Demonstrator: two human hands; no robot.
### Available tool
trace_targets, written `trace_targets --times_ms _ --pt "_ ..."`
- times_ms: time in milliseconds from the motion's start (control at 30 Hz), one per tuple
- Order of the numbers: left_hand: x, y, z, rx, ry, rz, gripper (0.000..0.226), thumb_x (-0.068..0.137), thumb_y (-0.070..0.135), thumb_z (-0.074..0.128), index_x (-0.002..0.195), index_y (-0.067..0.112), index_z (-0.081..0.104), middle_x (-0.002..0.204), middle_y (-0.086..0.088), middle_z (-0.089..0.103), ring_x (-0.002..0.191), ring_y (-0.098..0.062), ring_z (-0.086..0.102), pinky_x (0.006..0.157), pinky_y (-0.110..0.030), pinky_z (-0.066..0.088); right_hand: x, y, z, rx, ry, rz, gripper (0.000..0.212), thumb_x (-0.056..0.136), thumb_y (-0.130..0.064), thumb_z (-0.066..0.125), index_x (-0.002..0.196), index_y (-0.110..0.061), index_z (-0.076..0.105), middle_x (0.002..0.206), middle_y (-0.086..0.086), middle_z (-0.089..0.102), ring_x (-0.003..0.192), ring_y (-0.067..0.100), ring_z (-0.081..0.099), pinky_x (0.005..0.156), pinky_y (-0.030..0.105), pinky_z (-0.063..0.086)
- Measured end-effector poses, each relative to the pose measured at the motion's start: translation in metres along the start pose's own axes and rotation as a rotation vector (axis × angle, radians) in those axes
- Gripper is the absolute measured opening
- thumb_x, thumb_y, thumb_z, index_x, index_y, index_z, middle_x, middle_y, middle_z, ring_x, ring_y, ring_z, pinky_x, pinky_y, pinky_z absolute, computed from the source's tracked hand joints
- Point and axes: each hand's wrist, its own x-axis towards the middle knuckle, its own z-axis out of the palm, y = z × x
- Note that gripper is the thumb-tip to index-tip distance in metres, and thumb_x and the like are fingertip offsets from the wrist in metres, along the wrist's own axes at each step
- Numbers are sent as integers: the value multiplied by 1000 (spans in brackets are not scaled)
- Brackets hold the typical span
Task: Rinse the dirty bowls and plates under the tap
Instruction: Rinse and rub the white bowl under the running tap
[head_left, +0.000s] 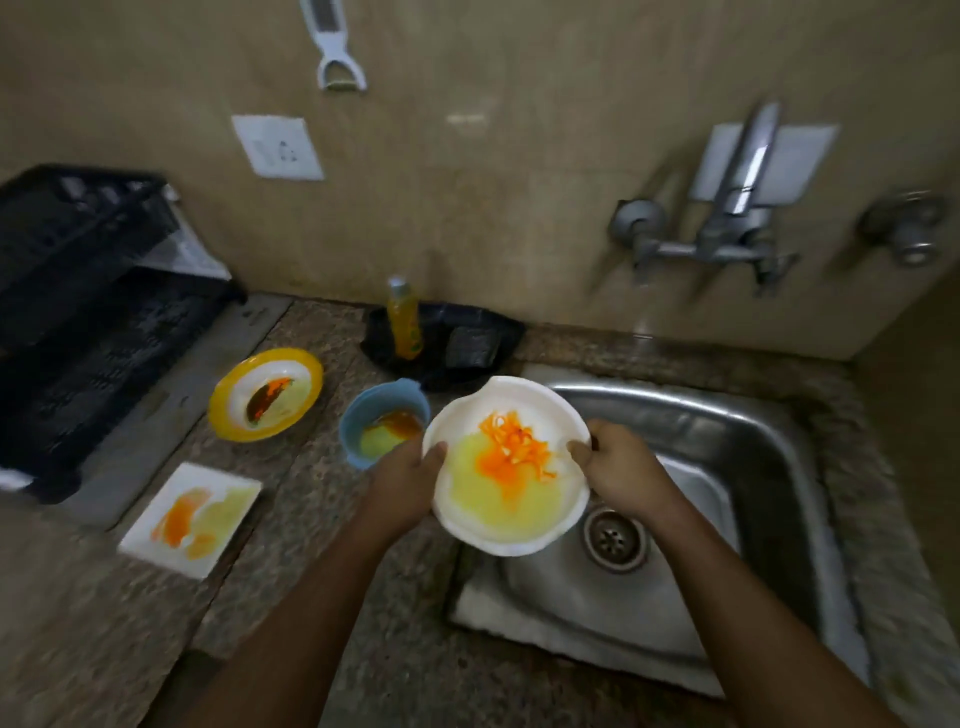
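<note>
- Both hands hold a white bowl (506, 467), smeared yellow and orange, above the left edge of the sink (727, 467).
- The left hand (405, 480) grips its left rim, thumb over the edge; the right hand (618, 467) pinches the right rim.
- The tap (727, 228) sits on the wall behind.
- On the tabletop (322, 519) wait a blue bowl (382, 428), a yellow plate (265, 395) and a square plate (192, 519), all dirty.
- A soap bottle (404, 319) stands near the wall.
</note>
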Motion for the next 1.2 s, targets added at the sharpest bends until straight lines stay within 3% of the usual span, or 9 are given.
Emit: trace_targets --times_ms 133,200,300,367,500,767,867,1000,1200 --pt "36 28 30 -57 -48 33 26 100 33 51 113 16 65 108 -7 70 100 -27 65 86 -41 53 4 9 -44 164 113 94 24 98 -33 52 89 -17 68 71 1 70 58 14 66 54 30 53" --pt "53 38 42 -30 -77 58 30 100 34 49 118 14 64 112 -6 68 101 -25 63 89 -41 51 11 12 -66 233 290 151 29 97 -33 51 77 -18 66 64 2 68 58 17 65 61 33 53" --pt "76 50 56 40 -100 105 29 102 28 47 117 10 63 108 -6 65 99 -24 60 82 -32 44 29 18 -104 139 714 207 27 95 -37 49 89 -15 64 83 7 71 80 29 65 75 39 52" --pt "85 58 65 52 -132 137 27 102 25 47 114 8 64 103 -7 65 96 -25 61 78 -31 44 40 14 -128 90 873 213 23 95 -38 49 102 -19 58 96 11 70 91 34 64 75 38 48" --pt "98 67 85 15 -167 159 23 101 24 48 106 10 66 100 -10 70 94 -27 66 82 -39 54 69 7 -154 -62 830 263 38 94 -52 47 115 -20 48 110 11 65 100 35 62 75 37 42" --pt "105 74 113 23 -170 133 26 101 25 47 109 10 67 99 -8 70 90 -25 66 84 -43 55 99 24 -159 -386 842 229 38 103 -41 32 103 -12 58 89 8 67 82 30 64 63 29 35" --pt "105 77 116 5 -166 133 25 101 23 48 110 10 67 101 -8 70 92 -23 66 83 -39 55 102 28 -161 -297 846 224 36 103 -37 34 99 -12 59 80 5 62 77 28 62 61 30 38" --pt "102 83 117 -21 -166 133 22 102 21 46 107 14 66 96 -5 69 80 -14 65 55 -23 52 107 32 -161 13 845 231 38 103 -36 33 85 -14 58 78 5 66 73 26 61 65 37 48" --pt "100 87 120 -23 -193 127 19 102 24 44 103 21 62 93 -6 69 80 -20 68 51 -38 60 112 35 -159 160 850 244 38 102 -39 32 82 -19 57 79 6 69 74 24 64 73 45 54"
